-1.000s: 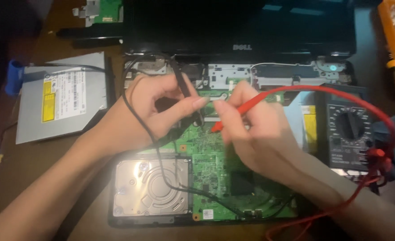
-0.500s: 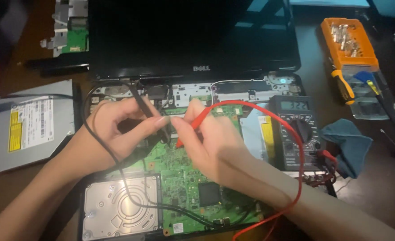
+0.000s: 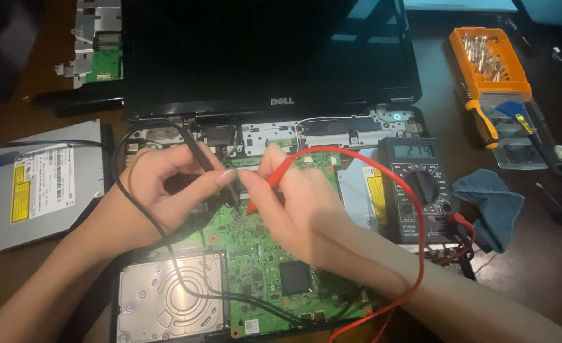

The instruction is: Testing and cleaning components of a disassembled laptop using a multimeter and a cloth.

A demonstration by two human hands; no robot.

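The left hand [image 3: 147, 197] pinches the black probe [image 3: 210, 164] between thumb and fingers, tip angled down toward the green circuit board [image 3: 262, 254]. The right hand [image 3: 300, 203] pinches the red probe [image 3: 274, 181] the same way. Both tips meet the board close together near its upper edge, just below the laptop [image 3: 268, 57] hinge; the exact contact points are hidden by the fingers.

The step in hand appears to be a two-point electrical reading on the board. The black lead [image 3: 167, 267] loops over the left wrist and across the hard drive [image 3: 167, 298]; the red lead [image 3: 414, 254] arcs over to the meter [image 3: 421, 187], which lies just right of the open chassis with digits showing on its display. Any further move calls for steady tips, no bridging of neighbouring pads, and a glance at the display without shifting either hand.

The work rests on a dark tabletop [image 3: 535, 267]. To the left lies a grey optical drive [image 3: 33, 190]; to the right, a blue cloth [image 3: 490, 206], an orange bit case [image 3: 490, 63] and a screwdriver [image 3: 484, 124]. A small bracket with a green board [image 3: 100, 54] sits at upper left. The room is dim.
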